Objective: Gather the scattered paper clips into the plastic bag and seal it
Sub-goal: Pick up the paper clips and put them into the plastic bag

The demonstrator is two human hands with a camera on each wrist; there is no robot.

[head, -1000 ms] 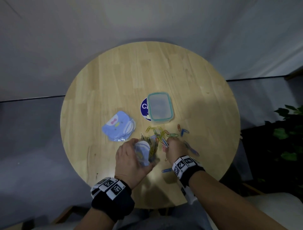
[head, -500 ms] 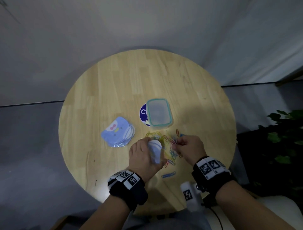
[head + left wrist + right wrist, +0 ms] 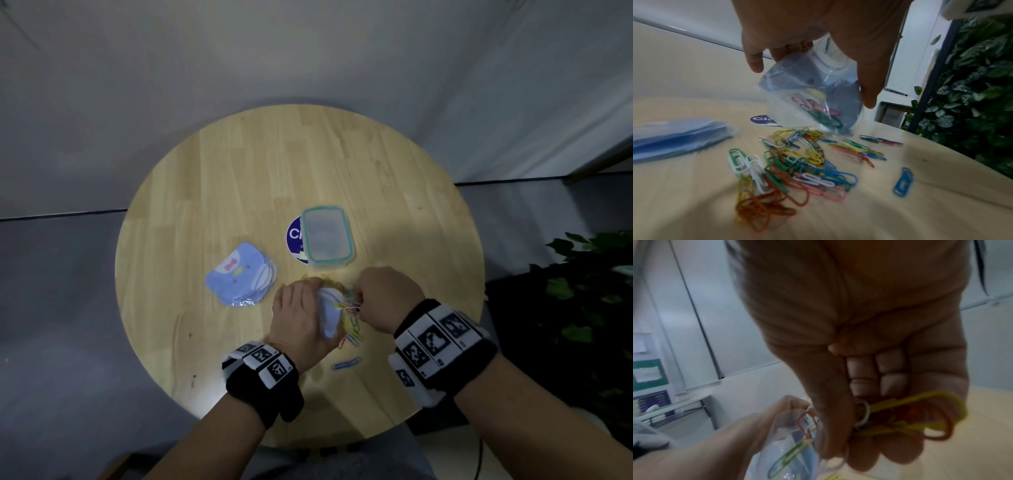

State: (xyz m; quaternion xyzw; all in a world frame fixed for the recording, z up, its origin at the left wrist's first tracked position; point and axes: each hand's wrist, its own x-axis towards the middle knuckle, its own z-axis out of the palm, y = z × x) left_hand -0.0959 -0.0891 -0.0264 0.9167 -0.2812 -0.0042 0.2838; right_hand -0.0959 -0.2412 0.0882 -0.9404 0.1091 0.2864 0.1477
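Observation:
My left hand (image 3: pixel 301 318) holds a small blue-and-clear plastic bag (image 3: pixel 329 313) upright above the table, fingers curled round its mouth; in the left wrist view the bag (image 3: pixel 813 100) holds a few red and green clips. My right hand (image 3: pixel 383 298) pinches a bunch of coloured paper clips (image 3: pixel 900 418) right at the bag's opening (image 3: pixel 789 451). A heap of loose paper clips (image 3: pixel 793 165) lies on the wooden table (image 3: pixel 239 171) under both hands. One blue clip (image 3: pixel 346 364) lies apart near the front edge.
A stack of blue printed bags (image 3: pixel 241 274) lies left of my hands. A clear lidded box with a teal rim (image 3: pixel 327 236) stands behind on a round blue sticker (image 3: pixel 294 236). Dark leafy plants (image 3: pixel 589 291) stand off the table's right edge.
My right hand has picked up a bunch of clips from the table and brought it left to the bag's mouth. My left hand has raised the bag slightly.

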